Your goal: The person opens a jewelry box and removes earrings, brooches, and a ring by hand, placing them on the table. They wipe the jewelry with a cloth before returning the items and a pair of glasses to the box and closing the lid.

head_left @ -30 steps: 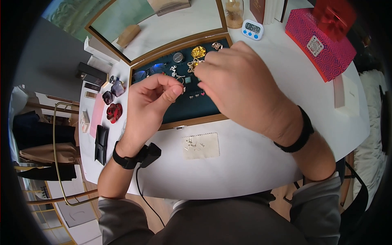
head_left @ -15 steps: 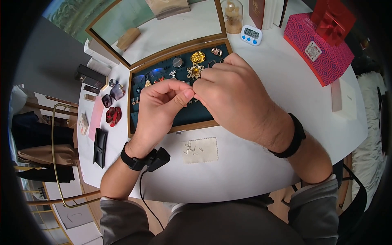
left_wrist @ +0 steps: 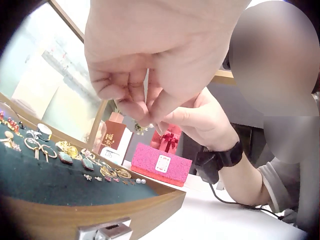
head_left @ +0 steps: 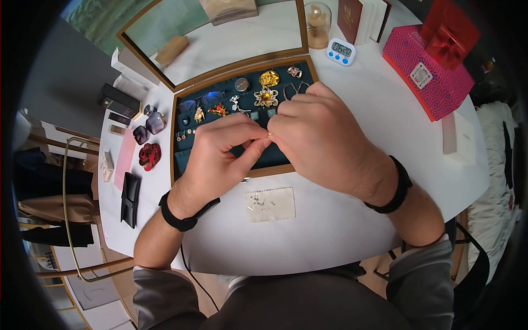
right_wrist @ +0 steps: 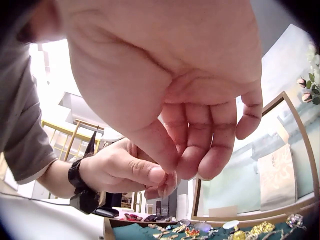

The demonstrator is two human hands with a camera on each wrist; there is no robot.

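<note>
In the head view, my left hand (head_left: 220,157) and right hand (head_left: 330,143) meet fingertip to fingertip above the front of a wooden jewellery case (head_left: 279,170). Between their pinching tips shows a tiny shiny piece of jewellery (head_left: 269,133), mostly covered by the fingers. The left wrist view has the left thumb and fingers (left_wrist: 160,60) touching the tips of the right hand (left_wrist: 210,122). Seen from the right wrist, the right hand (right_wrist: 170,65) bends its fingers toward its thumb, against the left hand (right_wrist: 120,165); the pinched piece is hidden there.
A cream cloth (head_left: 283,209) with several small silvery pieces lies in front of the case. The glass lid (head_left: 236,38) stands raised behind. A timer (head_left: 341,52) and pink box (head_left: 407,71) are at right; sunglasses (head_left: 155,122) and a black pouch (head_left: 130,201) at left.
The hands were apart a second ago, the left pinching a tiny piece. The right hand has come down and their fingertips now meet. The left hand has moved slightly right.
</note>
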